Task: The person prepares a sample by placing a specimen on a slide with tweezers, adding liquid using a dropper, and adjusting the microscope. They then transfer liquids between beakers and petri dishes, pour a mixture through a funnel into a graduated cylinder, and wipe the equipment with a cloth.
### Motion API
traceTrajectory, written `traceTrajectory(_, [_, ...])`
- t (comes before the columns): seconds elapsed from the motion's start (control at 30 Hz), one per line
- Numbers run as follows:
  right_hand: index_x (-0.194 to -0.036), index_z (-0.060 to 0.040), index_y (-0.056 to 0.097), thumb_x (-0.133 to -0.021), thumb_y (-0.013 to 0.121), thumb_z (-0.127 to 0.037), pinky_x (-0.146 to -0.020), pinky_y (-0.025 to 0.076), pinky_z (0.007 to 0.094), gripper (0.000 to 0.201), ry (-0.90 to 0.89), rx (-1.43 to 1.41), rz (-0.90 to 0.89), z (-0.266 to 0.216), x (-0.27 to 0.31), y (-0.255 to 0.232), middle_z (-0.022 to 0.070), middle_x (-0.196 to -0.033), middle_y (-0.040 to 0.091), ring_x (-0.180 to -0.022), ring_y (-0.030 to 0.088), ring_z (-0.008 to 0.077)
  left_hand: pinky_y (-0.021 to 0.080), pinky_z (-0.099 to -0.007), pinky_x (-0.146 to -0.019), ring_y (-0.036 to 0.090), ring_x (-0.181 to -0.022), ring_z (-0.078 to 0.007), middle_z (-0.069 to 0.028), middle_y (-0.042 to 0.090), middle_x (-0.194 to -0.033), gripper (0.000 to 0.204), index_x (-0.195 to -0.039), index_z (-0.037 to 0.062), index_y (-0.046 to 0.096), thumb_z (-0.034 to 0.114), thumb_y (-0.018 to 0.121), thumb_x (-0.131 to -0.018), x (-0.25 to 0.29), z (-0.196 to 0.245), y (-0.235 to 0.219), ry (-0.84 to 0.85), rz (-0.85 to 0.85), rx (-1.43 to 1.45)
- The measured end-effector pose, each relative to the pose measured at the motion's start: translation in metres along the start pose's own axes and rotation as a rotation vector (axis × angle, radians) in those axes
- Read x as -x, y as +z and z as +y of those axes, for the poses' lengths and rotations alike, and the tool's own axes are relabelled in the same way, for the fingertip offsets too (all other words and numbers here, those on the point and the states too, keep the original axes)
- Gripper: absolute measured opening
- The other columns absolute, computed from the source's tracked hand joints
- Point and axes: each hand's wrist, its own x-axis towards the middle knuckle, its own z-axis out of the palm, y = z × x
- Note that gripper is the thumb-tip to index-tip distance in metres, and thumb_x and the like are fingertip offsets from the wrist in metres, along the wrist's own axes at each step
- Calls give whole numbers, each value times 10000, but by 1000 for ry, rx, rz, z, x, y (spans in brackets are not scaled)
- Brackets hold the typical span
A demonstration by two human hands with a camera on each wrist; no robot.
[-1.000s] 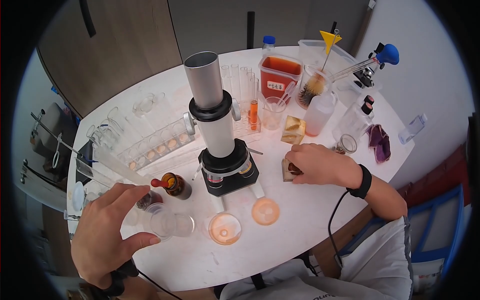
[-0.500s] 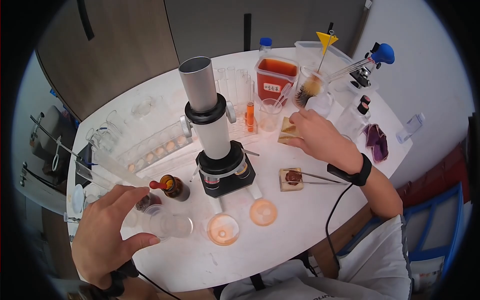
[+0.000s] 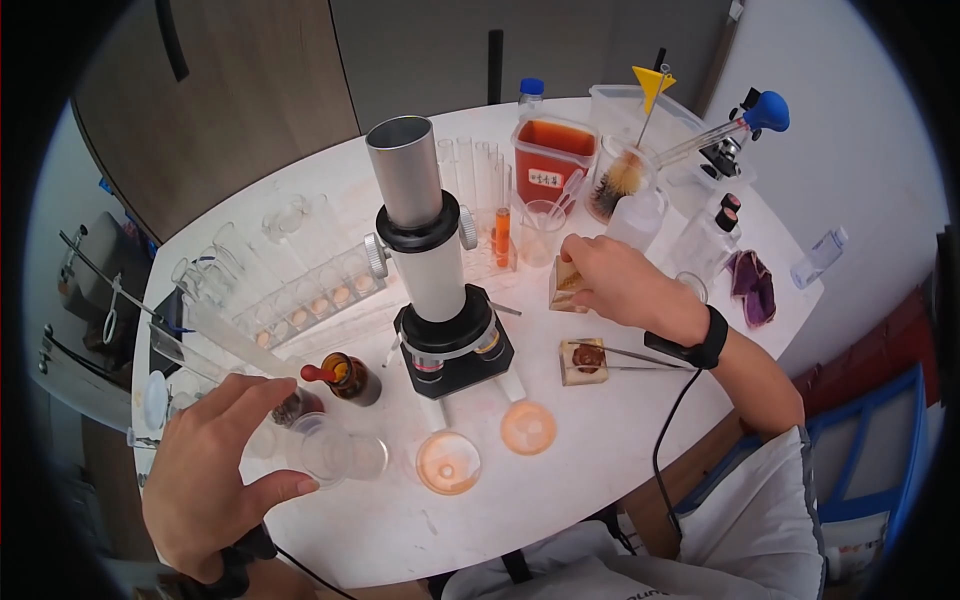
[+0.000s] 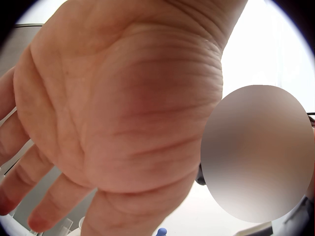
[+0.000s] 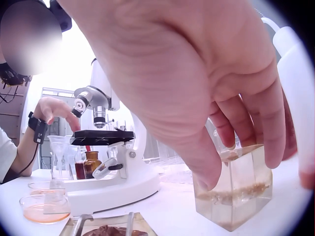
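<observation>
My right hand (image 3: 630,285) pinches a clear resin block (image 5: 234,204) between thumb and fingers; a tan, grainy layer runs through the block. In front of it lies a second block (image 3: 570,375) with a dark brown specimen inside. Metal tweezers (image 3: 645,358) rest with their tips on that block. My left hand (image 3: 205,465) is spread, thumb apart from the fingers, holding nothing. Nearest to it are clear plastic cups (image 3: 340,450) and a brown glass bottle (image 3: 362,388) with a red-topped dropper. The left wrist view shows mostly the palm.
A microscope (image 3: 432,270) stands mid-table, with two shallow dishes (image 3: 528,428) of orange content before it. Behind are a tube rack (image 3: 285,325) and a red-filled tub (image 3: 540,180). A squeeze bottle (image 3: 635,222) and black-capped bottles (image 3: 705,240) stand beyond the right hand.
My right hand left the front block and tweezers, reached back to the clear resin block, took hold of it and brought it slightly nearer. The left hand stayed in place.
</observation>
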Motion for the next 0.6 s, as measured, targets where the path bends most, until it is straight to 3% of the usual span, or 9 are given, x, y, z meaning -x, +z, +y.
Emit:
traceTrajectory(0.3, [-1199, -20, 531, -808, 851, -150, -919, 514, 454, 522, -119, -141, -35, -16, 5, 1, 205, -1115, 659, -1086, 631, 404, 556, -437, -857, 699, -1032, -404, -178, 698, -1147, 749, -1252, 1, 652, 283, 955, -628, -1, 0, 1, 27, 10, 19])
traceTrajectory(0.4, [-1217, -18, 527, -846, 836, -192, -933, 512, 443, 513, -82, -175, -59, -14, 17, -19, 206, -1113, 658, -1093, 630, 401, 530, -427, -895, 675, -1030, -434, -243, 686, -1119, 891, -1261, -64, 624, 407, 951, -580, 2, -9, 4, 10, 18, 91])
traceTrajectory(0.43, [-1218, -12, 528, -883, 810, -218, -920, 520, 438, 484, -141, -162, 78, -11, 24, -27, 205, -1126, 666, -1069, 643, 392, 529, -428, -892, 674, -1022, -431, -244, 685, -1115, 903, -1260, -65, 623, 433, 945, -580, 4, -13, 4, 22, 34, 82])
traceTrajectory(0.53, [-1175, -3, 577, -905, 789, -228, -890, 530, 444, 410, -51, -231, 151, 1, 39, -60, 196, -1130, 678, -1029, 662, 376, 527, -429, -879, 672, -1004, -424, -246, 683, -1101, 939, -1259, -68, 621, 506, 925, -581, 7, -23, 7, 30, 73, 78])
traceTrajectory(0.6, [-1144, -2, 615, -904, 791, -250, -875, 537, 444, 387, 39, -191, 7, 3, 56, -79, 183, -1136, 687, -1013, 673, 362, 526, -429, -869, 671, -1002, -419, -248, 682, -1090, 958, -1261, -69, 620, 546, 908, -584, 8, -26, 7, 17, 81, 94])
